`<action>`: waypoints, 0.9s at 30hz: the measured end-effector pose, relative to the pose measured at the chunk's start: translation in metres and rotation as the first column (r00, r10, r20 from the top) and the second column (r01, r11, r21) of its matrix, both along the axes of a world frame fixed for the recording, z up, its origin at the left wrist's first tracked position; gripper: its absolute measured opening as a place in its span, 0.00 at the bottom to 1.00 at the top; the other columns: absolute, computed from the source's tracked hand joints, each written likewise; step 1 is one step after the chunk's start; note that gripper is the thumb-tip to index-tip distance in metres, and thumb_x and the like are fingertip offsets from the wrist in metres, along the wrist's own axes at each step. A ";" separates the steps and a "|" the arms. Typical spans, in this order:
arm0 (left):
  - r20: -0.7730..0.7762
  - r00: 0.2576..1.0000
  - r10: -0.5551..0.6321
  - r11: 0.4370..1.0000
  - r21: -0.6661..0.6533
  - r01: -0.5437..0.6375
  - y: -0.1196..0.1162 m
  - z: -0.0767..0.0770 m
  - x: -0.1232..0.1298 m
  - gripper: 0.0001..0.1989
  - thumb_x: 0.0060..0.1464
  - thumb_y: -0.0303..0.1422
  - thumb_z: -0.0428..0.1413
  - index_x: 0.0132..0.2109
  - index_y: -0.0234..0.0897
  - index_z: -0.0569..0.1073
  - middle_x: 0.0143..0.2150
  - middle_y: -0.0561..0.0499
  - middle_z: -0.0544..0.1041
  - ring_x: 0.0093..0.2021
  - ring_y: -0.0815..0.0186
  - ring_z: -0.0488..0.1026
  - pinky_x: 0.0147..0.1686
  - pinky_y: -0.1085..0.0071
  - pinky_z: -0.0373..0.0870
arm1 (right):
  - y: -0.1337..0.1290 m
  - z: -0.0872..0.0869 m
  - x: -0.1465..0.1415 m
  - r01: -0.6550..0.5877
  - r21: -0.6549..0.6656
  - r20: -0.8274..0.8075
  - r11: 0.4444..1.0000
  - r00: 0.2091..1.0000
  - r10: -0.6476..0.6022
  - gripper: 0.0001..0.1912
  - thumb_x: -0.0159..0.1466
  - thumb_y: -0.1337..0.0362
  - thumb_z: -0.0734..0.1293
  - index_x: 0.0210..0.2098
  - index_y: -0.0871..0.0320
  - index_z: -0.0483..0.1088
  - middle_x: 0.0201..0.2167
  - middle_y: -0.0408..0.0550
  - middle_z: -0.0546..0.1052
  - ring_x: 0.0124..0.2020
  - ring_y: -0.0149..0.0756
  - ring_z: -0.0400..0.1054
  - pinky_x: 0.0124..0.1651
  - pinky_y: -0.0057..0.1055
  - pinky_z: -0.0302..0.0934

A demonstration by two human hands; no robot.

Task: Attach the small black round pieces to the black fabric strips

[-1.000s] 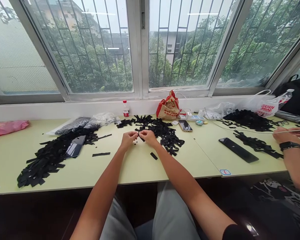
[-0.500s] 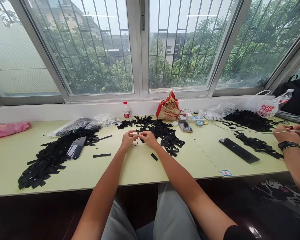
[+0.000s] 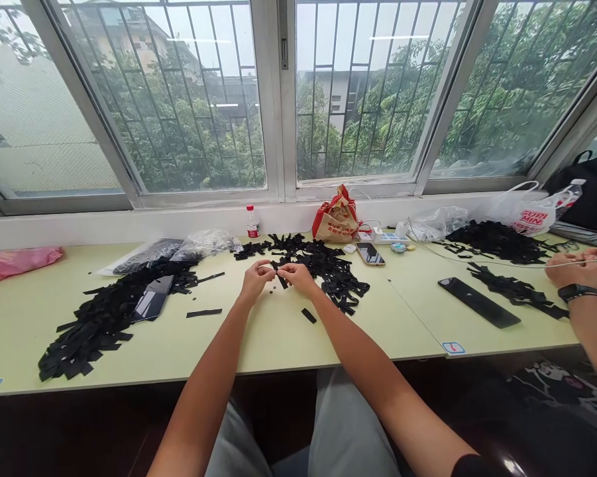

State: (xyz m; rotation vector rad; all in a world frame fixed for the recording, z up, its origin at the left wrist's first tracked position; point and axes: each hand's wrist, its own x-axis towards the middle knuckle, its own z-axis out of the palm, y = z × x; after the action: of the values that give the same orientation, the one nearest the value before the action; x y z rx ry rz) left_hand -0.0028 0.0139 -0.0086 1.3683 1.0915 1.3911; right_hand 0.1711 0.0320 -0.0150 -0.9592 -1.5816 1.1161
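Observation:
My left hand (image 3: 256,281) and my right hand (image 3: 298,278) meet over the middle of the table, fingertips pinched together. Between them is a short black fabric strip (image 3: 283,281), its lower end hanging below the fingers; the part inside the pinch is hidden. Just behind and to the right spreads a loose pile of black strips (image 3: 323,262). One separate strip (image 3: 309,316) lies near my right wrist, and another strip (image 3: 203,313) is left of my left forearm. Tiny dark round bits lie on the tabletop beside the left hand, too small to name.
A long heap of black strips (image 3: 94,318) with a dark phone (image 3: 153,298) on it fills the left. Along the back stand a red-capped bottle (image 3: 253,222), a paper bag (image 3: 336,217) and a phone (image 3: 370,254). At right, a co-worker's hands (image 3: 574,268) hold a pale cord.
The view has tilted up slightly, so everything sits a little lower. My hands stay together, and a bit more of the strip shows beneath the fingers.

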 end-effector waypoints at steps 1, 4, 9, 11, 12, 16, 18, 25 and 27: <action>0.004 1.000 -0.004 1.000 0.002 0.004 0.000 0.000 0.000 0.32 0.41 0.40 0.69 0.53 0.33 0.71 0.31 0.51 0.78 0.32 0.66 0.73 0.39 0.65 0.71 | 0.001 -0.001 0.000 -0.002 -0.007 -0.003 1.000 1.000 0.002 0.16 0.53 0.50 0.71 0.32 0.58 0.77 0.23 0.43 0.73 0.23 0.30 0.62 0.27 0.28 0.56; 0.014 1.000 -0.016 1.000 0.002 0.016 -0.001 0.001 0.000 0.32 0.41 0.40 0.69 0.53 0.32 0.71 0.31 0.51 0.78 0.32 0.66 0.73 0.40 0.64 0.71 | 0.003 -0.003 0.000 -0.009 -0.001 -0.015 1.000 1.000 0.009 0.16 0.54 0.51 0.70 0.32 0.58 0.77 0.22 0.42 0.72 0.22 0.30 0.61 0.27 0.28 0.56; 0.026 0.999 -0.021 0.999 -0.028 0.022 -0.003 0.003 0.000 0.34 0.39 0.40 0.70 0.53 0.33 0.71 0.31 0.52 0.77 0.32 0.66 0.73 0.41 0.63 0.71 | 0.005 -0.006 0.000 -0.027 0.001 -0.061 1.000 0.998 0.027 0.16 0.54 0.52 0.71 0.32 0.58 0.77 0.22 0.42 0.71 0.22 0.30 0.60 0.26 0.28 0.55; 0.035 0.999 -0.027 0.999 -0.034 0.028 -0.004 0.005 -0.001 0.34 0.39 0.40 0.70 0.54 0.32 0.71 0.31 0.52 0.77 0.31 0.66 0.73 0.41 0.63 0.70 | 0.006 -0.007 0.000 -0.037 0.000 -0.073 0.999 0.997 0.037 0.16 0.53 0.52 0.71 0.32 0.58 0.77 0.22 0.42 0.71 0.22 0.29 0.60 0.26 0.28 0.55; 0.046 0.998 -0.032 0.999 -0.035 0.034 -0.004 0.005 -0.001 0.34 0.39 0.40 0.70 0.54 0.32 0.71 0.30 0.53 0.77 0.31 0.67 0.73 0.41 0.64 0.70 | 0.006 -0.007 0.000 -0.046 0.000 -0.081 0.999 0.996 0.046 0.16 0.53 0.52 0.71 0.32 0.58 0.77 0.22 0.42 0.71 0.22 0.29 0.60 0.26 0.28 0.55; 0.086 0.995 -0.046 0.997 -0.054 0.051 -0.006 0.008 -0.001 0.34 0.39 0.37 0.70 0.54 0.32 0.71 0.29 0.54 0.76 0.30 0.67 0.72 0.39 0.65 0.69 | 0.006 -0.007 0.001 -0.087 -0.014 -0.097 0.996 0.992 0.085 0.16 0.53 0.51 0.71 0.31 0.58 0.77 0.23 0.41 0.71 0.22 0.29 0.60 0.27 0.28 0.56; 0.091 0.995 -0.044 0.997 -0.065 0.050 -0.007 0.009 -0.001 0.33 0.39 0.36 0.70 0.53 0.33 0.71 0.29 0.54 0.76 0.30 0.67 0.72 0.39 0.66 0.68 | 0.005 -0.006 0.001 -0.092 -0.021 -0.090 0.996 0.992 0.090 0.16 0.53 0.51 0.72 0.31 0.58 0.77 0.23 0.41 0.72 0.22 0.29 0.60 0.27 0.28 0.55; 0.090 0.996 -0.015 0.994 -0.106 0.025 -0.007 0.008 0.003 0.29 0.40 0.32 0.68 0.52 0.32 0.73 0.27 0.55 0.74 0.28 0.69 0.70 0.36 0.67 0.67 | 0.001 -0.004 0.000 -0.084 -0.080 -0.043 0.993 0.996 0.080 0.17 0.53 0.50 0.72 0.31 0.58 0.77 0.22 0.41 0.71 0.22 0.29 0.60 0.25 0.27 0.54; 0.096 0.995 -0.015 0.994 -0.108 0.026 -0.005 0.006 0.003 0.29 0.41 0.33 0.67 0.52 0.32 0.73 0.27 0.55 0.74 0.28 0.69 0.70 0.35 0.68 0.67 | 0.000 -0.003 0.000 -0.067 -0.105 -0.039 0.992 0.997 0.063 0.17 0.53 0.50 0.72 0.31 0.58 0.77 0.22 0.41 0.70 0.22 0.29 0.60 0.25 0.27 0.53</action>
State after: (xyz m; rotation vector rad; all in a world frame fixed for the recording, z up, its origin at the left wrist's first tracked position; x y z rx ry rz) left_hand -0.0002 0.0088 -0.0026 1.2201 1.0718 1.3478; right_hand 0.1710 0.0323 -0.0183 -0.9580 -1.5470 1.2670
